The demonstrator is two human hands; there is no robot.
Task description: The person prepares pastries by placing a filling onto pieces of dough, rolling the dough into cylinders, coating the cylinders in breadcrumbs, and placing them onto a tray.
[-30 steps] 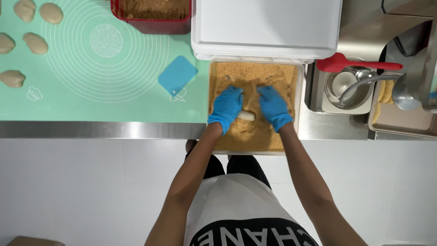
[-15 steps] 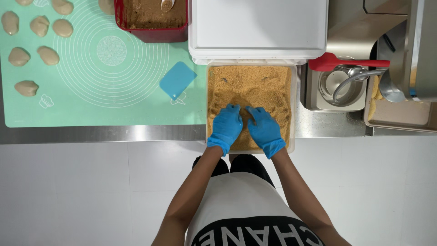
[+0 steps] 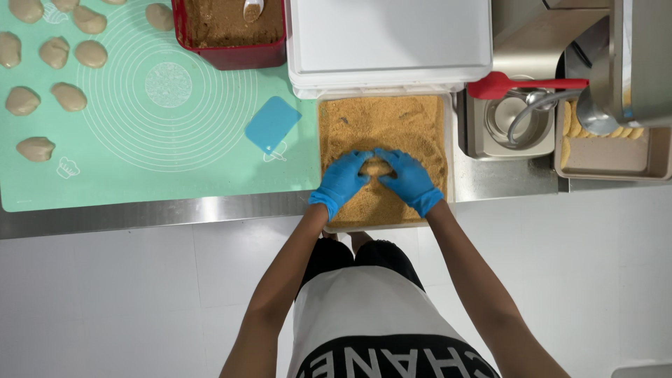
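Both gloved hands, left hand (image 3: 343, 178) and right hand (image 3: 409, 178), cup a crumb-covered dough piece (image 3: 376, 168) near the front edge of the crumb tray (image 3: 448, 126); pressing too hard could squash it or spill crumbs over the counter's edge.

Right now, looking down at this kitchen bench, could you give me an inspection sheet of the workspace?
Surface: steel bench with a green baking mat on it.
Job's things: tray of brown crumbs; a crumb-coated piece sits between the hands.
Clutter: dough pieces, blue scraper, red tub, white lidded box, red spatula, baking pan.
Hands: left hand and right hand, blue-gloved, fingers cupped round the piece.
Cables: nothing seen.
Surroundings: white floor tiles.
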